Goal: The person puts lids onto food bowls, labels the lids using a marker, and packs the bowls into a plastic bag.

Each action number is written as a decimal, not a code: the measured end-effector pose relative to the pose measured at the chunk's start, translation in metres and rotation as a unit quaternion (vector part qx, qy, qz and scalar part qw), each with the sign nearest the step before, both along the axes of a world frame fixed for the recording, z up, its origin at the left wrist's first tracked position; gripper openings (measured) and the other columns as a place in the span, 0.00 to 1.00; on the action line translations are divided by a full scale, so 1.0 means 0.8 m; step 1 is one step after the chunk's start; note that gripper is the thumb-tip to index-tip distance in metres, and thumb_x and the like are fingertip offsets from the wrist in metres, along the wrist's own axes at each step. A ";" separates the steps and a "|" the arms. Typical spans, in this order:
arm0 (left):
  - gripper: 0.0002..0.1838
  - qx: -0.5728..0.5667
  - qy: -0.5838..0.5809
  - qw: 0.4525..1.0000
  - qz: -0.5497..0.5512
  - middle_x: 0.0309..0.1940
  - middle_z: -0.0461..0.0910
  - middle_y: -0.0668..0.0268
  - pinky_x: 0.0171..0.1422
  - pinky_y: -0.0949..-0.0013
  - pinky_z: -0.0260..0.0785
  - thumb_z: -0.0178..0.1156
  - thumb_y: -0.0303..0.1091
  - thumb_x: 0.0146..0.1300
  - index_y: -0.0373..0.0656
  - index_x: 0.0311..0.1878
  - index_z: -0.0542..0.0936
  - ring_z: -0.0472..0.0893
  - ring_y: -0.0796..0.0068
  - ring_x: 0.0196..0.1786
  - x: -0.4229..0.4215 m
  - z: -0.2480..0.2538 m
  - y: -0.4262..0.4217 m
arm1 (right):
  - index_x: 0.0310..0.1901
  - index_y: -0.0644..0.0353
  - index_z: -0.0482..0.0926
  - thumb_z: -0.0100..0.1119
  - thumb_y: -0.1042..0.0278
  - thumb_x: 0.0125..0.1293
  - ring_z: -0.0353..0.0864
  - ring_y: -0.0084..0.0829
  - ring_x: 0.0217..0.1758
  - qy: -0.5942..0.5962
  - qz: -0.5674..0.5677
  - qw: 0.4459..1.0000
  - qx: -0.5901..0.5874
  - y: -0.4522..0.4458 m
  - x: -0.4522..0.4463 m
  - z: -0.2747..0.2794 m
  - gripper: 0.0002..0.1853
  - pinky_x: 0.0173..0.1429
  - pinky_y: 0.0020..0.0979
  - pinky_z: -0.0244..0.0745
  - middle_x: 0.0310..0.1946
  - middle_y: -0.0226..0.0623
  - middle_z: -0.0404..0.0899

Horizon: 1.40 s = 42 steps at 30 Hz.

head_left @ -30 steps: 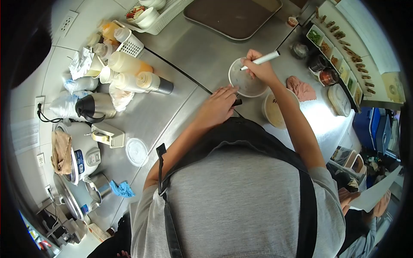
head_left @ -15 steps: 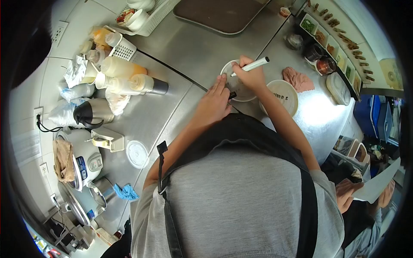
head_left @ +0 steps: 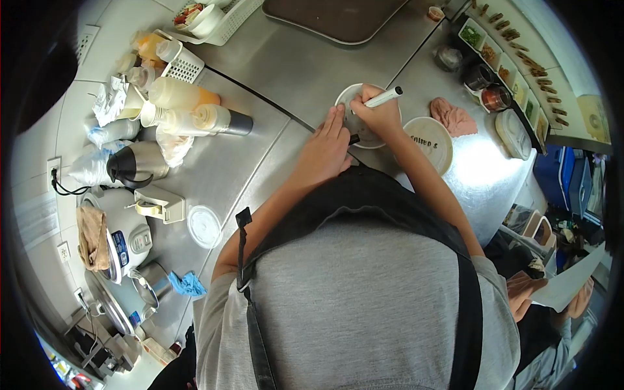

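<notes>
The single camera sits on the person's head and looks forward and steeply down over the grey shirt (head_left: 364, 299), which fills the lower middle at close range. The left hand (head_left: 327, 146) and right hand (head_left: 378, 118) show above centre, farther off. The wide, rounded view takes in the counter (head_left: 286, 71) and the tiled wall (head_left: 65, 123) at left; its corners are dark.

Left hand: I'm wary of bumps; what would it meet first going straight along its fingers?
Likely the white-rimmed round piece overlapped by the left hand, though contact is unclear; farther on, the brown tray.
</notes>
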<state>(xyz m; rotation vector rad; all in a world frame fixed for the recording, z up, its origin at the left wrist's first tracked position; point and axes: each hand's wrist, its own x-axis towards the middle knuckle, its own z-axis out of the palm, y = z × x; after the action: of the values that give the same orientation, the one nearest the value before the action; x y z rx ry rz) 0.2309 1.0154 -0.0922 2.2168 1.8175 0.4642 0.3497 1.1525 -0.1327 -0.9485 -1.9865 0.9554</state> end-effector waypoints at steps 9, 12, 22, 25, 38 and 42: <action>0.22 -0.006 -0.003 1.000 0.000 0.68 0.55 0.39 0.69 0.57 0.60 0.70 0.34 0.45 0.35 0.38 0.69 0.58 0.48 0.71 0.000 0.003 -0.001 | 0.18 0.62 0.67 0.60 0.70 0.48 0.61 0.28 0.16 0.071 -0.020 0.996 -0.050 -0.001 -0.001 0.003 0.12 0.23 0.33 0.61 0.12 0.35 0.65; 0.22 -0.012 0.001 1.000 -0.001 0.69 0.53 0.40 0.69 0.57 0.60 0.69 0.34 0.47 0.36 0.38 0.69 0.57 0.48 0.72 -0.001 0.003 0.001 | 0.18 0.62 0.66 0.60 0.71 0.48 0.60 0.25 0.16 0.077 -0.024 0.996 -0.023 0.003 -0.002 -0.004 0.12 0.22 0.32 0.60 0.12 0.34 0.64; 0.21 -0.008 -0.011 1.000 -0.007 0.68 0.53 0.39 0.67 0.57 0.61 0.70 0.35 0.45 0.37 0.36 0.70 0.57 0.46 0.71 -0.001 -0.003 0.002 | 0.17 0.61 0.64 0.61 0.62 0.57 0.59 0.17 0.17 0.126 -0.029 0.974 -0.186 0.013 0.016 0.033 0.20 0.22 0.28 0.57 0.10 0.29 0.63; 0.20 -0.002 -0.009 1.000 -0.020 0.68 0.53 0.40 0.68 0.54 0.60 0.70 0.36 0.46 0.36 0.36 0.70 0.56 0.45 0.71 -0.003 -0.005 0.003 | 0.16 0.61 0.65 0.61 0.59 0.59 0.62 0.16 0.17 0.032 -0.007 0.989 -0.143 0.012 0.026 0.026 0.21 0.22 0.25 0.58 0.10 0.28 0.65; 0.21 -0.003 0.030 0.999 -0.024 0.68 0.56 0.40 0.69 0.50 0.58 0.68 0.37 0.47 0.35 0.39 0.71 0.59 0.46 0.70 -0.003 -0.001 0.002 | 0.17 0.57 0.65 0.61 0.68 0.59 0.67 0.15 0.16 0.050 0.019 0.995 -0.080 0.012 0.021 -0.002 0.17 0.20 0.23 0.59 0.12 0.26 0.69; 0.21 -0.008 0.030 0.999 -0.021 0.68 0.55 0.40 0.69 0.50 0.58 0.68 0.37 0.48 0.35 0.39 0.71 0.59 0.46 0.70 -0.003 0.000 0.003 | 0.17 0.58 0.65 0.61 0.68 0.58 0.68 0.16 0.16 0.061 0.013 0.993 -0.105 0.010 0.020 0.004 0.17 0.21 0.23 0.60 0.12 0.27 0.69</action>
<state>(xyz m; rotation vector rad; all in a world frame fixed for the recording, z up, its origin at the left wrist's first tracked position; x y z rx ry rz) 0.2283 1.0175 -0.0922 2.2774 1.7926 0.3787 0.3657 1.1608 -0.1299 -0.9545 -1.8257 1.2261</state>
